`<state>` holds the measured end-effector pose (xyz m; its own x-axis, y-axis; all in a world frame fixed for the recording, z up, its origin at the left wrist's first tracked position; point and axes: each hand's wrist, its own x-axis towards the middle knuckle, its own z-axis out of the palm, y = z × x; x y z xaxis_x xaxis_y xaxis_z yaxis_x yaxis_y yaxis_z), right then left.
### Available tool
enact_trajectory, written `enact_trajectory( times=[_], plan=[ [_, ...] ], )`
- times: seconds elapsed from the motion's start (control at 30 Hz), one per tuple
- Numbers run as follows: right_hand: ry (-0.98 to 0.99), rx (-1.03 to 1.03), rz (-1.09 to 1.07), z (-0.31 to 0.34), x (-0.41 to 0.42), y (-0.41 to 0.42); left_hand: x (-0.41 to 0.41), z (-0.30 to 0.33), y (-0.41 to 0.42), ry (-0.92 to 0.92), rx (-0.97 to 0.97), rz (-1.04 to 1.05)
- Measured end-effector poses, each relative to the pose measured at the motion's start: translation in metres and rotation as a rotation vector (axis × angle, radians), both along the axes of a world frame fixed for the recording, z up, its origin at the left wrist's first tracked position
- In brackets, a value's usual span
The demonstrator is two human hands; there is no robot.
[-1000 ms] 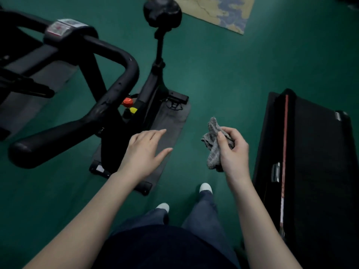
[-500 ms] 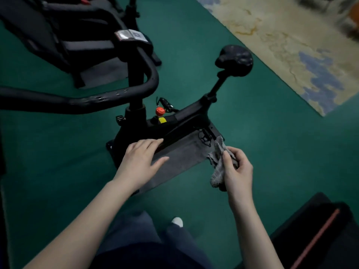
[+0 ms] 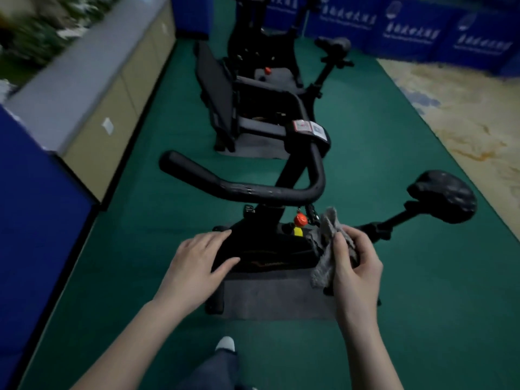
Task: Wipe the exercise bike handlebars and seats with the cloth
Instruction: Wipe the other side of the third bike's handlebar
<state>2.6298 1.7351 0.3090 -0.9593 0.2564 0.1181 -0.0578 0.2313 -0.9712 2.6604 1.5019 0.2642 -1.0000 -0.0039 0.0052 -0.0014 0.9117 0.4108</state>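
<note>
A black exercise bike stands just in front of me on a grey mat (image 3: 270,299). Its curved black handlebar (image 3: 247,188) runs across the middle of the view, and its black seat (image 3: 444,195) sticks out at the right on a post. My right hand (image 3: 354,266) grips a crumpled grey cloth (image 3: 325,243) below the handlebar, beside the red knob (image 3: 300,220). My left hand (image 3: 197,263) hovers with fingers straight over the bike's frame, holding nothing. Neither hand touches the handlebar or seat.
A second bike with its seat (image 3: 333,45) stands farther back, behind a black folded machine (image 3: 219,91). A low cabinet (image 3: 92,88) and blue panel (image 3: 31,220) line the left. Blue boards (image 3: 408,26) stand at the back. A patterned rug (image 3: 464,116) lies right on the green floor.
The view has swung left and up to face the row of bikes; the treadmill at the right is gone from sight. Both hands keep their pose, the right still holding the cloth.
</note>
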Motion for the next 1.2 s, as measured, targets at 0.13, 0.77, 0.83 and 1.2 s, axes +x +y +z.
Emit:
enact_trajectory(
  times=[0.13, 0.77, 0.83, 1.2],
  plan=[
    [0.123, 0.019, 0.098, 0.031, -0.032, -0.038, -0.009, 0.013, -0.026, 0.071, 0.086, 0.139],
    [0.517, 0.266, 0.952, 0.085, -0.129, -0.174, -0.050, 0.048, -0.020, 0.470, 0.831, 0.637],
    [0.579, 0.344, 1.125, 0.089, -0.138, -0.185, -0.055, 0.047, -0.011, 0.495, 0.899, 0.709],
    [0.673, 0.433, 1.620, 0.078, -0.168, -0.200, -0.081, 0.052, 0.038, 0.884, 1.207, 1.034]
  ],
)
